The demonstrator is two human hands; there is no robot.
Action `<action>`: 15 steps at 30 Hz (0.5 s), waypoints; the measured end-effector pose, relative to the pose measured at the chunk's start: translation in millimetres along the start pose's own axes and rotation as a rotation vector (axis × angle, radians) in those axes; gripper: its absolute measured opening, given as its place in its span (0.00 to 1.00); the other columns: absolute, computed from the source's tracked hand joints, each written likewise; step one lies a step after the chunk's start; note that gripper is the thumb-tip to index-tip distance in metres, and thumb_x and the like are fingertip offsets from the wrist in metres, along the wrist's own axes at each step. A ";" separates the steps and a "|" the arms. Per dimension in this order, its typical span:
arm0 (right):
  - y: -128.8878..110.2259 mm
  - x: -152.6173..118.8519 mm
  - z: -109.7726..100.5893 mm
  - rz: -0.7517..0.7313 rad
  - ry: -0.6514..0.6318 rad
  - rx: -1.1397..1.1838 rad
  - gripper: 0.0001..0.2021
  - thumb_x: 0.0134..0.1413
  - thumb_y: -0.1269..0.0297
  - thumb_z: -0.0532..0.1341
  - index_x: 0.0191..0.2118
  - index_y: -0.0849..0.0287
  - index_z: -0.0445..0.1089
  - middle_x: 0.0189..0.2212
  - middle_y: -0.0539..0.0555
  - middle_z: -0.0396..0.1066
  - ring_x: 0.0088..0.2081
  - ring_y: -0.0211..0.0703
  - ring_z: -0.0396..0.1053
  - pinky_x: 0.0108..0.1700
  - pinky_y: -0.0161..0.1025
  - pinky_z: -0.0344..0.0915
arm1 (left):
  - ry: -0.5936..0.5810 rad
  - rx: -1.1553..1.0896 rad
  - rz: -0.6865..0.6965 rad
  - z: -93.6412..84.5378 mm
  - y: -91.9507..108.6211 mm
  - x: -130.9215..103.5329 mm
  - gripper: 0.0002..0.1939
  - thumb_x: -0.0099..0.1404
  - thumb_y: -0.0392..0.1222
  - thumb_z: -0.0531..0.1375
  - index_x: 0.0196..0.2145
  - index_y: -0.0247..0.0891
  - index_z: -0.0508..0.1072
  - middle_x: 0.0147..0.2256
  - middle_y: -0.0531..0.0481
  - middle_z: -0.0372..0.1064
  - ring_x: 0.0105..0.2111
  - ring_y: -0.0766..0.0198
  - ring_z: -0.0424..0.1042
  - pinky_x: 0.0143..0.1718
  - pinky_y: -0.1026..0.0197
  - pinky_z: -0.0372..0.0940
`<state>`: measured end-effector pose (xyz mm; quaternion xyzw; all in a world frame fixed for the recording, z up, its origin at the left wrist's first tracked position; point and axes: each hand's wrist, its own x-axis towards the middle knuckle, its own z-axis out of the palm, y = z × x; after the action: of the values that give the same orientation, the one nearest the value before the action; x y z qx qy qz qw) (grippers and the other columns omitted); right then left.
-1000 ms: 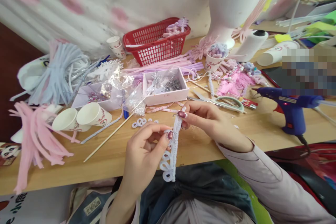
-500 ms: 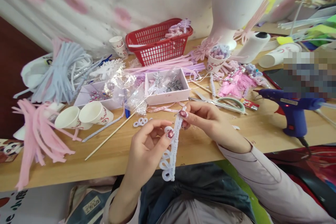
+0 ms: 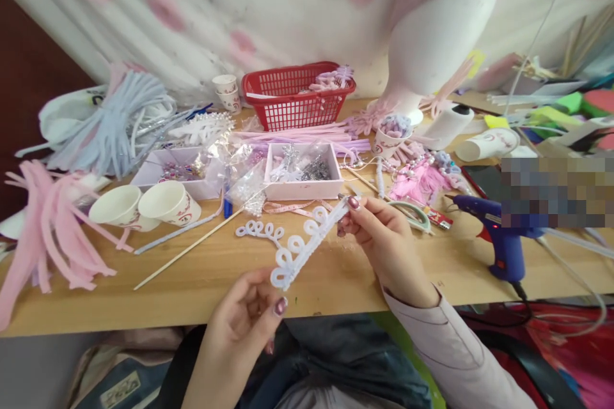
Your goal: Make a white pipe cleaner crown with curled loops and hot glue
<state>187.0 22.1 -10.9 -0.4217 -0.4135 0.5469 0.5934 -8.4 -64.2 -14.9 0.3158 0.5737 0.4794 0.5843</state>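
I have the fuzzy strip [image 3: 314,243] above the table [image 3: 336,284], its upper end pinched in my right hand [image 3: 396,252]. My left hand [image 3: 237,329] is loosely curled, thumb apart, by the lower end; I can't tell if it touches. Loops already line one edge; what remains I can't judge. The pinched tip is covered, and the scissors [image 3: 418,213] are partly hidden.
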 end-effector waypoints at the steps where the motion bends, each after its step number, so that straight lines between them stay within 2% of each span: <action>1: 1.8 -1.4 0.8 -0.005 0.039 0.019 0.13 0.52 0.55 0.70 0.25 0.57 0.74 0.23 0.49 0.71 0.25 0.36 0.67 0.32 0.35 0.69 | -0.003 -0.014 0.003 4.2 -1.5 -0.6 0.19 0.54 0.51 0.71 0.38 0.38 0.75 0.23 0.56 0.67 0.18 0.71 0.63 0.17 0.69 0.61; 4: 8.4 -8.8 8.1 -0.018 0.155 0.099 0.11 0.51 0.57 0.70 0.25 0.57 0.73 0.23 0.50 0.71 0.25 0.37 0.67 0.31 0.35 0.69 | -0.057 -0.127 -0.047 28.8 -2.9 -0.1 0.18 0.56 0.53 0.70 0.37 0.35 0.79 0.19 0.55 0.68 0.17 0.70 0.64 0.17 0.68 0.62; 7: 14.7 -21.0 21.5 -0.017 0.258 0.189 0.12 0.48 0.57 0.72 0.25 0.57 0.72 0.23 0.50 0.71 0.25 0.37 0.67 0.30 0.35 0.69 | 0.005 -0.330 -0.005 59.0 -4.9 5.4 0.18 0.51 0.50 0.74 0.37 0.37 0.81 0.24 0.52 0.73 0.17 0.71 0.65 0.16 0.69 0.62; 9: 17.3 -30.1 30.6 0.006 0.293 0.232 0.13 0.47 0.56 0.72 0.24 0.57 0.72 0.22 0.50 0.71 0.24 0.37 0.67 0.28 0.35 0.68 | 0.014 -0.400 0.031 73.0 -7.7 10.6 0.18 0.50 0.51 0.74 0.37 0.39 0.82 0.24 0.53 0.73 0.17 0.72 0.65 0.16 0.70 0.61; 12: 19.1 -41.1 38.9 0.015 0.309 0.285 0.13 0.48 0.56 0.73 0.24 0.56 0.72 0.22 0.49 0.71 0.24 0.37 0.67 0.28 0.32 0.68 | 0.046 -0.424 0.093 80.6 -11.0 15.9 0.15 0.52 0.51 0.73 0.34 0.40 0.84 0.20 0.56 0.69 0.16 0.73 0.62 0.15 0.71 0.59; 15: 21.0 -46.3 39.7 -0.001 0.308 0.304 0.12 0.48 0.57 0.74 0.25 0.56 0.74 0.23 0.48 0.72 0.28 0.35 0.68 0.34 0.31 0.68 | 0.117 -0.401 0.123 79.2 -10.8 16.3 0.12 0.52 0.49 0.73 0.30 0.39 0.84 0.17 0.58 0.65 0.16 0.73 0.60 0.15 0.71 0.59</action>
<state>140.1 -21.3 -20.2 -0.4054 -0.2310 0.5318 0.7067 68.9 -38.5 -19.5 0.1991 0.4795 0.6361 0.5708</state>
